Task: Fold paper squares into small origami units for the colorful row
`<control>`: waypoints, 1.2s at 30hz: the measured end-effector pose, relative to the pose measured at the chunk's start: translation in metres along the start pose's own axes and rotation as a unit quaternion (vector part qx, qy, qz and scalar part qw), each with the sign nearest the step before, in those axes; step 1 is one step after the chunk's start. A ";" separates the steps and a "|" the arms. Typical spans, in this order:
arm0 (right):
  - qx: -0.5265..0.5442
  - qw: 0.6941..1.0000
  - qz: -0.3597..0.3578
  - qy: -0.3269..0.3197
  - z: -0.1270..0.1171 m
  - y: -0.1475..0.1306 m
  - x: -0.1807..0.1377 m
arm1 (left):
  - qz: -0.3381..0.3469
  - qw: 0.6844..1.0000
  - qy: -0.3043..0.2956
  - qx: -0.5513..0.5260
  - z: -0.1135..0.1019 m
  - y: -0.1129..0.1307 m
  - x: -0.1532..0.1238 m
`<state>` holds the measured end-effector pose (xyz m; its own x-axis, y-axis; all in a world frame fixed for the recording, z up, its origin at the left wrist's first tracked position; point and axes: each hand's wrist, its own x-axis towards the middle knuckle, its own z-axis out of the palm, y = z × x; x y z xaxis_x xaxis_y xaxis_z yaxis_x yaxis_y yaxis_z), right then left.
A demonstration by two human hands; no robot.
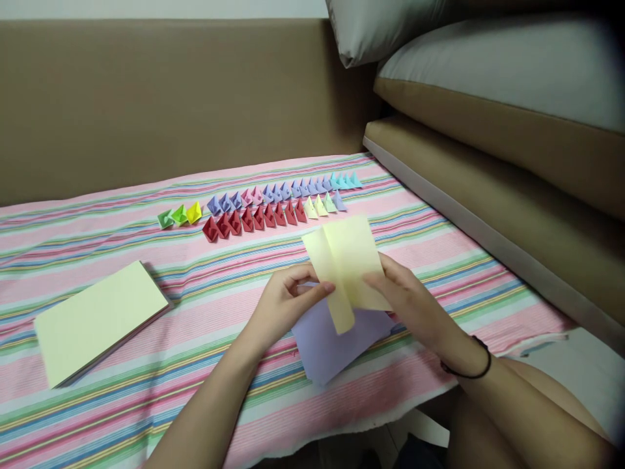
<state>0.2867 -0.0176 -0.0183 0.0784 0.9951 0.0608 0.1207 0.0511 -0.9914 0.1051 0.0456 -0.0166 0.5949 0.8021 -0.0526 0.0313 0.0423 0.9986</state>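
Between left fingers point(316, 289) and right fingers point(375, 281): yellow paper point(350, 251), pinched.

— What colour is the sheet point(349, 260) between the fingers point(375, 281)?
— Pale yellow. Under the fingers lies lilac paper point(327, 352).
— And the cloth point(439, 273)?
— Striped pink, green, blue and white.
— Beyond the fingers?
— Boats point(273, 194) in green, yellow, purple, pink, blue and turquoise, with a red row point(254, 220) nearer. Left of the fingers, a pale yellow-green stack point(97, 319).
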 end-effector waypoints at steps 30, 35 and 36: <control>-0.466 0.708 -0.512 -0.141 -0.026 0.016 -0.030 | 0.240 0.877 -0.049 0.412 -0.039 -0.026 -0.048; -0.435 0.754 -0.467 -0.156 -0.027 0.025 -0.033 | 0.269 0.850 -0.020 0.453 -0.006 -0.039 -0.068; -0.425 0.774 -0.442 -0.159 -0.028 0.027 -0.033 | 0.269 0.855 -0.009 0.444 -0.002 -0.041 -0.069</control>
<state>0.3149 -0.0517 -0.0437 -0.6372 0.5816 0.5057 0.6070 0.7830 -0.1357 0.0610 -0.0106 -0.0539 0.7270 0.5535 0.4062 0.3414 -0.8048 0.4856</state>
